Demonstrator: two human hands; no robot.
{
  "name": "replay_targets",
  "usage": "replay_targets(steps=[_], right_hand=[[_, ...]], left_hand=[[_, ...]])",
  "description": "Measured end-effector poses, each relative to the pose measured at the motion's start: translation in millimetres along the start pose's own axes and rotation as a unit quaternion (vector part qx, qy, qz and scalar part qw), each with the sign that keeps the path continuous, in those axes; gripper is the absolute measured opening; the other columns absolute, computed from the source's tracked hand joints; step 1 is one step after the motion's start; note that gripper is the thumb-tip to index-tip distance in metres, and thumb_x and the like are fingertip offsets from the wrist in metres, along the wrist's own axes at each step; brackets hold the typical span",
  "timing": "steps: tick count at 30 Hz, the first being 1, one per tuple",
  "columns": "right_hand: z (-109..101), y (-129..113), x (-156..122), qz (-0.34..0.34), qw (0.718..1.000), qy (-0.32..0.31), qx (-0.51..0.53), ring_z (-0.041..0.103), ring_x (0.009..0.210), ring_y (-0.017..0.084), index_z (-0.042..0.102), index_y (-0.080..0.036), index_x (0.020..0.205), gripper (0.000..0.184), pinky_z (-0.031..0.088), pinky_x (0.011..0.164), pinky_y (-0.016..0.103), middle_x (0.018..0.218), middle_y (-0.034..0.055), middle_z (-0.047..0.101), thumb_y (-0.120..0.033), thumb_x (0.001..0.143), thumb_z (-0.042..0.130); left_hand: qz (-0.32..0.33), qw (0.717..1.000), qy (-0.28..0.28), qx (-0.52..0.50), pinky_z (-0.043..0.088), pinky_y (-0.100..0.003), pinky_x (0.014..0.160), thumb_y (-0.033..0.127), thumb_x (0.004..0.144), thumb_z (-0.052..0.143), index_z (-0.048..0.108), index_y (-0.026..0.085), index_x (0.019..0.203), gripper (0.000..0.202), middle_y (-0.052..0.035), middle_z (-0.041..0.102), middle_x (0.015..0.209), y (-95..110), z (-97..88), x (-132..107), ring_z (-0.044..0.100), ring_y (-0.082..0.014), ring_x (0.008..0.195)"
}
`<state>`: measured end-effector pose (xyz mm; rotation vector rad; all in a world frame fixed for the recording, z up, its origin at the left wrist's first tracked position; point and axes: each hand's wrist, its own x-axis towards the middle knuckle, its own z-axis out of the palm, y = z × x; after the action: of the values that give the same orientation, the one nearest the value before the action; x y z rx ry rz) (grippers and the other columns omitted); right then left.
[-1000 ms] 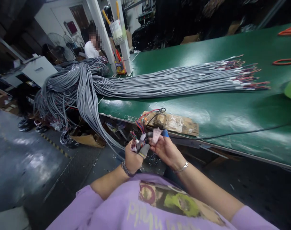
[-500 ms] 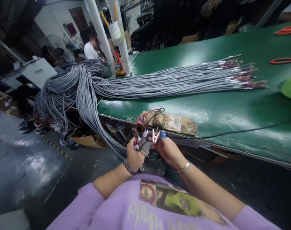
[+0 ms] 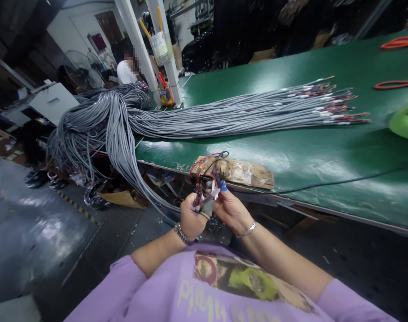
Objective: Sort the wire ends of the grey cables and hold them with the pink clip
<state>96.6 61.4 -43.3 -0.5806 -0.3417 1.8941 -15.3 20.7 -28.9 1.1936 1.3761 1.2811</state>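
Left hand [image 3: 192,219] is closing its fist on a bunch of cable ends [image 3: 197,200], grey jackets with thin coloured wires poking out the top. Right hand [image 3: 233,211] is working just beside it, thumb and fingers pinching a pale clip [image 3: 215,189] up against the wires; can't tell whether the clip is biting on one. Blue wrap [image 3: 223,185] is covering a right fingertip. Both hands are hovering just off the near edge of the green table [image 3: 311,161]. Bracelets are sitting on both wrists.

Behind the hands, a wooden board [image 3: 256,174] is lying along that edge, red and black leads looping over its left end. A black cord [image 3: 328,184] is running off to the right. Grey cables [image 3: 123,143] are draping over the edge toward the left hand; the main bundle [image 3: 207,118] is stretching across the tabletop, stripped ends pointing right. Orange loops [image 3: 395,85] and a green object [image 3: 405,118] are resting at far right. Co-worker in white [image 3: 124,72] is sitting beyond the posts.
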Motion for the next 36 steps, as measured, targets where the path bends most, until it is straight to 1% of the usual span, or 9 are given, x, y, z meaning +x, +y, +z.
replay_targets(steps=[6, 10, 13, 16, 19, 24, 28, 32, 36], right_hand=[[2.6, 1.0, -1.6, 0.004, 1.0, 0.0, -0.007, 0.068, 0.073, 0.022, 0.067, -0.022, 0.071, 0.029, 0.056, 0.073, 0.036, 0.062, -0.0021, 0.069, -0.042, 0.062, 0.087], [-0.3, 2.8, -4.5, 0.021, 1.0, -0.013, 0.01, 0.063, 0.063, 0.018, 0.067, -0.023, 0.075, 0.04, 0.053, 0.059, 0.03, 0.066, -0.0022, 0.069, -0.055, 0.058, 0.085], [-8.6, 5.1, -6.3, 0.034, 0.999, -0.021, 0.008, 0.062, 0.062, 0.015, 0.068, -0.022, 0.079, 0.044, 0.051, 0.058, 0.027, 0.072, -0.0005, 0.07, -0.063, 0.064, 0.078], [-19.0, 7.5, -8.9, 0.054, 0.998, -0.035, 0.0, 0.06, 0.062, 0.014, 0.068, -0.022, 0.081, 0.045, 0.05, 0.059, 0.026, 0.074, 0.0001, 0.07, -0.064, 0.068, 0.074], [-27.1, 8.8, -13.0, 0.075, 0.997, -0.036, -0.001, 0.06, 0.062, 0.013, 0.069, -0.022, 0.079, 0.045, 0.048, 0.058, 0.024, 0.075, 0.0002, 0.07, -0.063, 0.063, 0.078], [-36.0, 11.1, -21.1, 0.102, 0.993, -0.049, -0.039, 0.061, 0.07, 0.013, 0.071, -0.023, 0.077, 0.037, 0.047, 0.063, 0.024, 0.078, 0.0017, 0.071, -0.054, 0.062, 0.083], [-43.5, 10.5, -27.0, 0.088, 0.993, -0.033, -0.073, 0.059, 0.069, 0.013, 0.073, -0.021, 0.078, 0.035, 0.048, 0.065, 0.025, 0.078, 0.0022, 0.07, -0.053, 0.065, 0.082], [-50.8, 2.6, -33.4, 0.053, 0.992, 0.02, -0.109, 0.058, 0.066, 0.013, 0.073, -0.022, 0.076, 0.04, 0.047, 0.063, 0.025, 0.075, 0.0008, 0.068, -0.054, 0.055, 0.087], [-51.6, -9.4, -44.6, -0.011, 0.974, 0.058, -0.22, 0.056, 0.064, 0.014, 0.072, -0.021, 0.077, 0.046, 0.046, 0.06, 0.026, 0.073, 0.0025, 0.068, -0.058, 0.054, 0.086]], left_hand=[[-0.006, 1.0, -0.005, -0.001, 0.041, -0.022, 0.05, 0.041, 0.059, 0.084, 0.052, 0.02, 0.062, 0.038, 0.0046, 0.054, 0.052, -5.1, -2.0, -1.8, 0.048, -0.0101, 0.049], [0.005, 1.0, -0.023, -0.021, 0.04, -0.022, 0.047, 0.043, 0.062, 0.081, 0.054, 0.02, 0.063, 0.036, 0.0048, 0.054, 0.051, 0.5, -1.7, -2.5, 0.046, -0.0089, 0.046], [0.007, 0.998, -0.036, -0.048, 0.039, -0.021, 0.044, 0.045, 0.063, 0.08, 0.054, 0.019, 0.062, 0.037, 0.0048, 0.054, 0.05, 8.0, -2.3, -5.7, 0.046, -0.0078, 0.043], [-0.029, 0.995, -0.047, -0.085, 0.04, -0.02, 0.041, 0.047, 0.062, 0.08, 0.053, 0.018, 0.061, 0.04, 0.004, 0.056, 0.049, 9.8, -4.7, -9.2, 0.047, -0.0078, 0.04], [-0.078, 0.988, -0.054, -0.118, 0.043, -0.021, 0.04, 0.05, 0.063, 0.08, 0.054, 0.017, 0.061, 0.042, 0.0028, 0.057, 0.046, 4.6, -8.3, -11.1, 0.049, -0.009, 0.039], [-0.117, 0.983, -0.029, -0.138, 0.042, -0.021, 0.037, 0.054, 0.055, 0.083, 0.053, 0.017, 0.058, 0.048, 0.0033, 0.056, 0.042, 0.6, -11.8, -12.1, 0.047, -0.0084, 0.034], [-0.127, 0.98, -0.041, -0.146, 0.044, -0.022, 0.041, 0.062, 0.054, 0.081, 0.058, 0.016, 0.062, 0.052, -0.0001, 0.061, 0.047, 1.8, -11.9, -11.3, 0.054, -0.0111, 0.039], [-0.118, 0.983, -0.053, -0.127, 0.046, -0.025, 0.049, 0.072, 0.06, 0.072, 0.066, 0.013, 0.066, 0.059, -0.0075, 0.068, 0.058, -0.2, -11.3, -8.1, 0.063, -0.0159, 0.051], [-0.128, 0.983, -0.086, -0.101, 0.037, -0.021, 0.044, 0.074, 0.061, 0.069, 0.068, 0.011, 0.068, 0.063, -0.0083, 0.068, 0.059, 0.0, -12.0, -8.5, 0.061, -0.0134, 0.048]])
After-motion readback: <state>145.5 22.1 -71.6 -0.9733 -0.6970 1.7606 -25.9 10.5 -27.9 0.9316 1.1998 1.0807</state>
